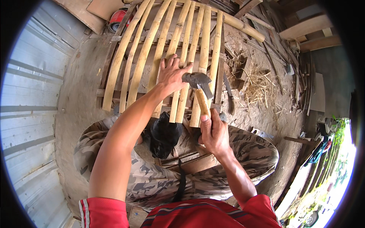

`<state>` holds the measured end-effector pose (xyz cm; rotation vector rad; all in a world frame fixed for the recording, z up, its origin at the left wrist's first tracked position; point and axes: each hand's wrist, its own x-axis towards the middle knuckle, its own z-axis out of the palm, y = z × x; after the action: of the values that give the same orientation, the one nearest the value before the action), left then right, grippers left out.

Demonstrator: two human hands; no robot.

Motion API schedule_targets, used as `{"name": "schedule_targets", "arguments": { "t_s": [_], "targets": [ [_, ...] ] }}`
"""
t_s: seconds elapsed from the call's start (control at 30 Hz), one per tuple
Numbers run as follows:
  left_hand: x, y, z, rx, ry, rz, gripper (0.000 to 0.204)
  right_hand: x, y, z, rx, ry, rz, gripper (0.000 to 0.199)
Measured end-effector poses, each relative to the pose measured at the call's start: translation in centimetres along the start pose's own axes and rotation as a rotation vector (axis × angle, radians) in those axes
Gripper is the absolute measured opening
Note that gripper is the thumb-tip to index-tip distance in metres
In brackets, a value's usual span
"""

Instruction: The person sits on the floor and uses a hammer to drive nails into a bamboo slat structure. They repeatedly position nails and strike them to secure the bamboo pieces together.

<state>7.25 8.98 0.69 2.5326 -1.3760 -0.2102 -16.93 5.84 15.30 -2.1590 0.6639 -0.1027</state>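
My right hand (215,133) is wrapped round the wooden handle of a claw hammer (203,99). Its dark metal head hangs over the right-hand slats, close to the fingers of my other hand. With fingers spread, my left hand (173,74) lies across the middle of several split bamboo slats (146,57). They run side by side, away from me, over a wooden frame (219,74). Between my legs, just below the slats' near ends, sits a black plastic bag (164,136). No nail shows clearly under the hammer.
Right of the frame lies a large knife (229,91), beside a heap of straw and shavings (261,85). A thick bamboo pole (245,27) rests at the far right, near piled timber. At the far left stands a red can (117,18); a corrugated metal wall (32,95) lines the left.
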Motion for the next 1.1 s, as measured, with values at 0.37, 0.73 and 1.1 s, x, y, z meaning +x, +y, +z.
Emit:
{"name": "schedule_targets", "arguments": {
  "t_s": [0.37,0.73,1.1],
  "targets": [
    [0.0,-0.2,1.0,-0.001,-0.010,0.011,0.064,-0.4,-0.6,0.3,-0.033,0.015,0.003,0.037],
    [-0.1,-0.2,0.9,-0.003,0.046,0.059,0.066,-0.8,0.9,1.1,-0.118,-0.040,0.058,0.041],
    [0.0,-0.1,1.0,0.042,0.039,0.049,0.061,-1.1,0.6,1.0,-0.102,-0.088,0.218,0.037]
  ]
}}
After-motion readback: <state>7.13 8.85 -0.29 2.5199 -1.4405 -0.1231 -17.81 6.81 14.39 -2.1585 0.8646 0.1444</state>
